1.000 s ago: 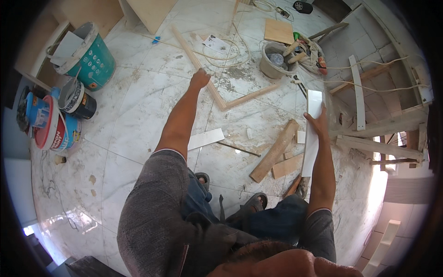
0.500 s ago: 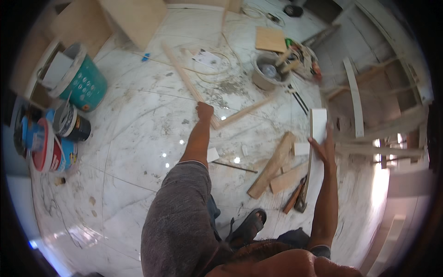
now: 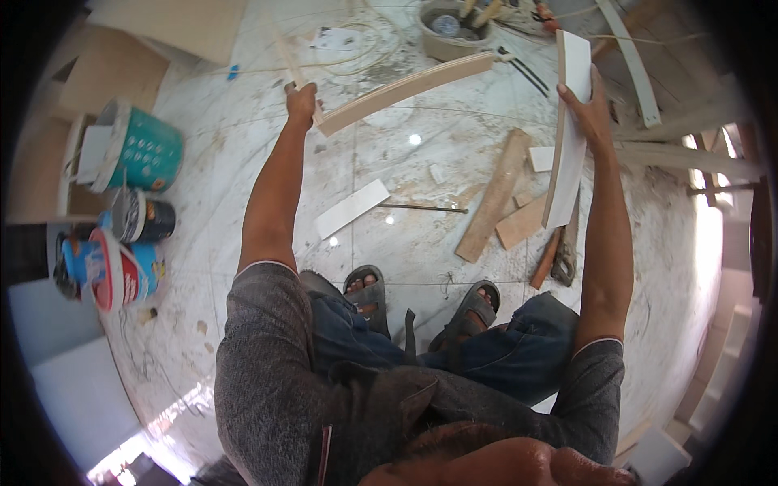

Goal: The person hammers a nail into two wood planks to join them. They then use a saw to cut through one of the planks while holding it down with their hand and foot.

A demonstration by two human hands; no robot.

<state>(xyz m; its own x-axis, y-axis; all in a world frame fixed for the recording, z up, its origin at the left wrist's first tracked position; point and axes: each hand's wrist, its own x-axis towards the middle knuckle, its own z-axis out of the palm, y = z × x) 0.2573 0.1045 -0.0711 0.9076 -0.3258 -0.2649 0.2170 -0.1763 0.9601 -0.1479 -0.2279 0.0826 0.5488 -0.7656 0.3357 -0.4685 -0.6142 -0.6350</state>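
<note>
My left hand (image 3: 301, 104) is closed around one arm of an L-shaped wooden frame (image 3: 405, 91), close to its corner. One strip of the frame runs away from me, blurred; the other reaches right towards a grey bucket. My right hand (image 3: 592, 113) grips a long white-faced board (image 3: 567, 130) by its right edge, thumb across the white face. The board stands lengthwise away from me, tilted, over the right side of the floor. Loose brown wood pieces (image 3: 494, 194) lie to its left, and tools (image 3: 563, 263) rest by its near end.
A teal bucket (image 3: 150, 150), a black pail (image 3: 150, 217) and a red-and-blue tub (image 3: 130, 271) stand at left. The grey bucket (image 3: 446, 40) holds tools at the far side. A white offcut (image 3: 352, 209) and a thin rod (image 3: 421, 207) lie on the tiles before my sandalled feet.
The view has shifted, and both my feet now show. My left hand keeps its hold as the frame's corner turns. The white board is tilted more, in my right hand.
</note>
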